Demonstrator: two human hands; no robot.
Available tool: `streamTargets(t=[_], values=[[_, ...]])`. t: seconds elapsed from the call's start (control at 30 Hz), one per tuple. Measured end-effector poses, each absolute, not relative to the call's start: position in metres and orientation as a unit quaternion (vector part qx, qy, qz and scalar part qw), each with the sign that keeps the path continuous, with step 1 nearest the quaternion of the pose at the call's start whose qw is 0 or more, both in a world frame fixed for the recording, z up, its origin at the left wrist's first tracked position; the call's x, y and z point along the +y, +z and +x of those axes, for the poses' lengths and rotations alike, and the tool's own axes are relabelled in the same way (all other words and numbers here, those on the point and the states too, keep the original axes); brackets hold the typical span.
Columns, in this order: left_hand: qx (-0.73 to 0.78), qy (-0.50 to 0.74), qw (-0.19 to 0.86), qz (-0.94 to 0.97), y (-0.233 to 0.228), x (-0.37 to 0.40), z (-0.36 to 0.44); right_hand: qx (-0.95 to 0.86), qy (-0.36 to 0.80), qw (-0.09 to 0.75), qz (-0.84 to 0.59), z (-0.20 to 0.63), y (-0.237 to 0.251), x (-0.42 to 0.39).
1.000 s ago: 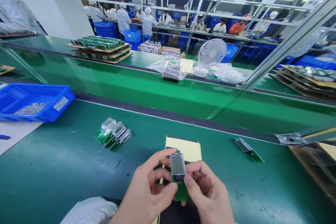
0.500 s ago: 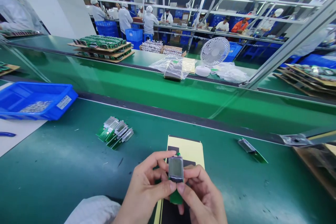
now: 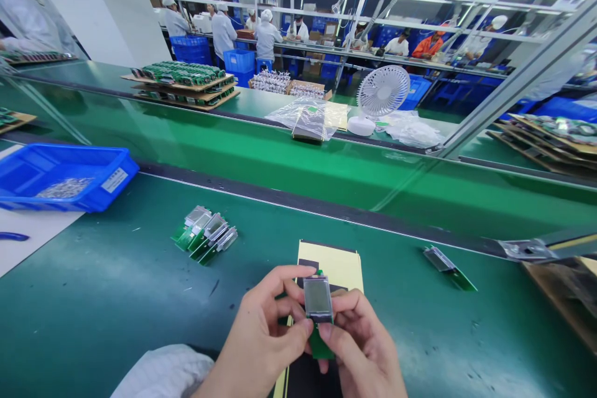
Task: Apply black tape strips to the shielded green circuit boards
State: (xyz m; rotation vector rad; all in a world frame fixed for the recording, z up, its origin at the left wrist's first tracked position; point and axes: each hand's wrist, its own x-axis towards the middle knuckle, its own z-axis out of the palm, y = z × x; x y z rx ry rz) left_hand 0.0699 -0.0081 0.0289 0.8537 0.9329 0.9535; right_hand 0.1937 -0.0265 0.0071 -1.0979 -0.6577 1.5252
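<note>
Between my two hands is a small green circuit board with a grey LCD screen (image 3: pixel 318 298), screen facing up toward me. My left hand (image 3: pixel 273 323) grips its left side, with the index finger at the top edge and the thumb near the lower corner. My right hand (image 3: pixel 359 339) pinches the right side, thumb just below the screen. Beneath them lies a stack of pale yellow and black sheets (image 3: pixel 336 261), partly hidden by the hands. A cluster of several similar screen boards (image 3: pixel 208 233) lies to the left, and a single screen board (image 3: pixel 448 267) rests at the right.
A blue bin (image 3: pixel 105 183) holding small metallic parts stands at the left, near a blue-handled tool (image 3: pixel 13 236). Behind a low green barrier (image 3: pixel 261 158) are stacked trays of boards (image 3: pixel 181 78), a white fan (image 3: pixel 383 92) and plastic bags (image 3: pixel 413 129). Several people work farther back.
The screen board has shifted slightly right and tilted a little in my hands. My left thumb has moved slightly outward from the board's lower edge. Other things lie where they were.
</note>
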Motion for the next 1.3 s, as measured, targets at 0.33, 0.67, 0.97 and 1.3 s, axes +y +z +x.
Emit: streamTargets(t=[0.33,0.67,0.97,1.3], values=[[0.426,0.434,0.721,0.332,0.035,-0.007,0.069,-0.284,0.654,0.538,-0.450,0.193,0.010,-0.026],[0.401,0.426,0.733,0.347,0.031,-0.007,0.066,-0.308,0.637,0.518,-0.481,0.198,0.015,-0.023],[0.417,0.426,0.731,0.333,0.031,-0.007,0.068,-0.327,0.644,0.505,-0.473,0.205,0.014,-0.021],[0.525,0.417,0.602,0.435,0.022,-0.014,0.074,-0.533,0.348,0.472,-0.609,0.241,0.021,-0.009]])
